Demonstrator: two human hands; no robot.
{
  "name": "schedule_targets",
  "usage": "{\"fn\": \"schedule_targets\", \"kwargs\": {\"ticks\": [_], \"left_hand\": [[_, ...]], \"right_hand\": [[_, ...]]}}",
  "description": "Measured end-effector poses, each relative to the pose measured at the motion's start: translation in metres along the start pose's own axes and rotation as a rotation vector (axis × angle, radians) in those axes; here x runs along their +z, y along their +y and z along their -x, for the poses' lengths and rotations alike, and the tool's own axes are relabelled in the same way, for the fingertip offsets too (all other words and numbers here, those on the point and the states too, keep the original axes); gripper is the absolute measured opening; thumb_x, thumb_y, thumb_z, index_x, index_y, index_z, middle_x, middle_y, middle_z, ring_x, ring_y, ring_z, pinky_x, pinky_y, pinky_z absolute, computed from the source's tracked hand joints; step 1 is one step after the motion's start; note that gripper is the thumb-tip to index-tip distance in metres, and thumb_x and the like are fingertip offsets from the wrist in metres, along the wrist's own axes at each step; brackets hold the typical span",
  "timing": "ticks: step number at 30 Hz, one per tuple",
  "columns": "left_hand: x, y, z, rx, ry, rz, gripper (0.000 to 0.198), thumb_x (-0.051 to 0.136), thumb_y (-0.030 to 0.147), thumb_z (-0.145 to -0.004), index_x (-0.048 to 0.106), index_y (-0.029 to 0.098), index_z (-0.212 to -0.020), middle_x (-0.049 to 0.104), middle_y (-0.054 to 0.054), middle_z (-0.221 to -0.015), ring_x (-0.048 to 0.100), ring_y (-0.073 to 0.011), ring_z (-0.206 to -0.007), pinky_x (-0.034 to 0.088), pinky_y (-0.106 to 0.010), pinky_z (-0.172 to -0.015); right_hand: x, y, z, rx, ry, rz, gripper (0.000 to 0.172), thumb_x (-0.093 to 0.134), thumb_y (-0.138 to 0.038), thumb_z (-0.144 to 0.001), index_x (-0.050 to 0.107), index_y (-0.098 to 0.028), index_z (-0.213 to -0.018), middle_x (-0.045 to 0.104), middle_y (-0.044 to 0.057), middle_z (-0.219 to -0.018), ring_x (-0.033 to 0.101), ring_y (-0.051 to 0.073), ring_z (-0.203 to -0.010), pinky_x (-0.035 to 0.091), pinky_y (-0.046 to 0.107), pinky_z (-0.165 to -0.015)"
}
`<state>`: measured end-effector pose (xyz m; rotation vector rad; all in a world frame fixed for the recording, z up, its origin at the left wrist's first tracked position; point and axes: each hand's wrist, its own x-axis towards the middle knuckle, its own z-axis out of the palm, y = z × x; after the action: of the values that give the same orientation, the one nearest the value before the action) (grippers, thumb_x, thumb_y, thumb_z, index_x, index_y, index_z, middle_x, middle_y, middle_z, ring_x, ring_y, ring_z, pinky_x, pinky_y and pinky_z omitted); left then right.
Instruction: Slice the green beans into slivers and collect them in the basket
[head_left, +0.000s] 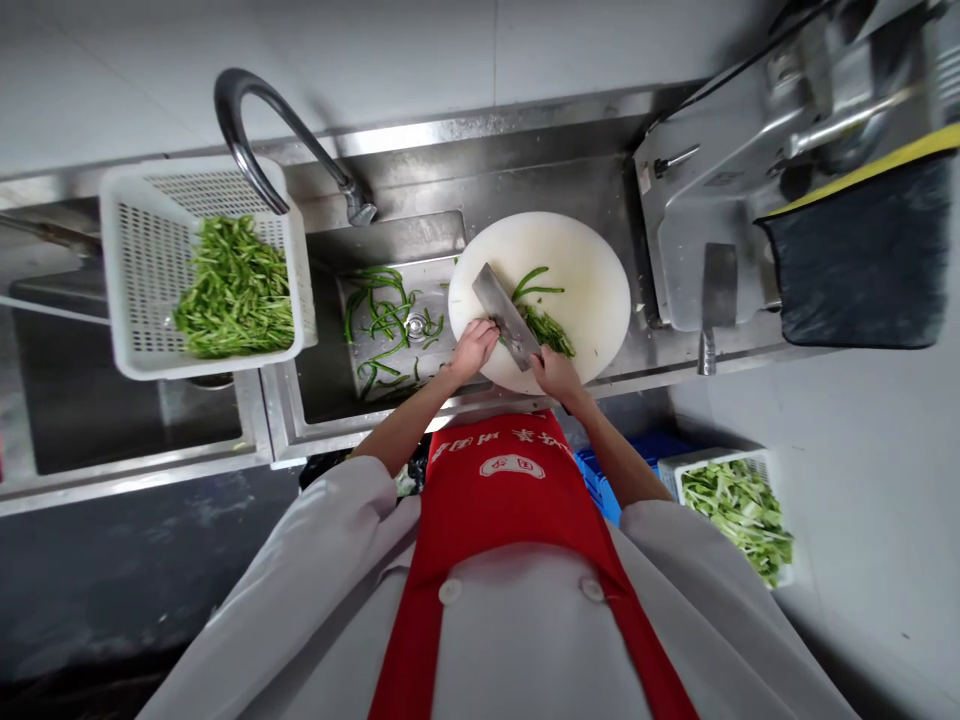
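On the round white cutting board [592, 270], my right hand [556, 375] is closed around the handle of a cleaver [504, 310]. The blade lies slantwise across the board, its tip toward the upper left. My left hand [476, 347] is left of the blade, fingers curled and pressed together on a bit of green bean at the blade's side; the fingertips are partly hidden. Cut green beans [549, 330] are heaped right of the blade, and a few long whole beans [536, 284] lie just above them.
Loose green beans [386, 315] lie in the sink [322, 370] at left, under a curved faucet [300, 130]. A white basket [124, 300] holds cut beans. At right are a second cleaver [720, 290] and a black cloth [862, 260]. Below stands a basket of leafy greens [739, 510].
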<state>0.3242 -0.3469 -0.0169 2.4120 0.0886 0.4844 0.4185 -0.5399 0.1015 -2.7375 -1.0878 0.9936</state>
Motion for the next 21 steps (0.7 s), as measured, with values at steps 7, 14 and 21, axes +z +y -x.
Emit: {"fn": "schedule_targets", "kwargs": {"ticks": [7, 14, 21], "left_hand": [[-0.027, 0.009, 0.003, -0.238, 0.395, -0.042, 0.016, 0.052, 0.03, -0.1, 0.066, 0.022, -0.103, 0.062, -0.008, -0.105, 0.057, -0.0222, -0.104, 0.049, -0.042, -0.096], [-0.001, 0.014, -0.005, -0.108, 0.032, 0.059, 0.024, 0.044, 0.03, -0.102, 0.066, 0.021, -0.098, 0.064, -0.01, -0.104, 0.059, -0.021, -0.101, 0.053, -0.04, -0.093], [-0.032, 0.022, -0.077, -0.153, 0.302, 0.017, 0.023, 0.045, 0.032, -0.104, 0.064, 0.019, -0.106, 0.061, -0.01, -0.112, 0.058, -0.0225, -0.114, 0.048, -0.045, -0.103]], "right_hand": [[-0.004, -0.016, 0.014, 0.078, 0.038, 0.021, 0.041, 0.023, -0.033, -0.108, 0.049, -0.009, -0.13, 0.072, 0.019, -0.1, 0.07, 0.029, -0.096, 0.048, 0.036, -0.085], [-0.001, -0.037, -0.001, 0.081, -0.034, 0.042, 0.041, 0.025, -0.028, -0.108, 0.048, -0.007, -0.133, 0.071, 0.022, -0.11, 0.07, 0.029, -0.105, 0.049, 0.036, -0.089], [-0.014, -0.019, 0.017, 0.027, -0.015, 0.013, 0.041, 0.024, -0.034, -0.108, 0.052, -0.011, -0.128, 0.072, 0.019, -0.106, 0.069, 0.029, -0.102, 0.047, 0.035, -0.088]]}}
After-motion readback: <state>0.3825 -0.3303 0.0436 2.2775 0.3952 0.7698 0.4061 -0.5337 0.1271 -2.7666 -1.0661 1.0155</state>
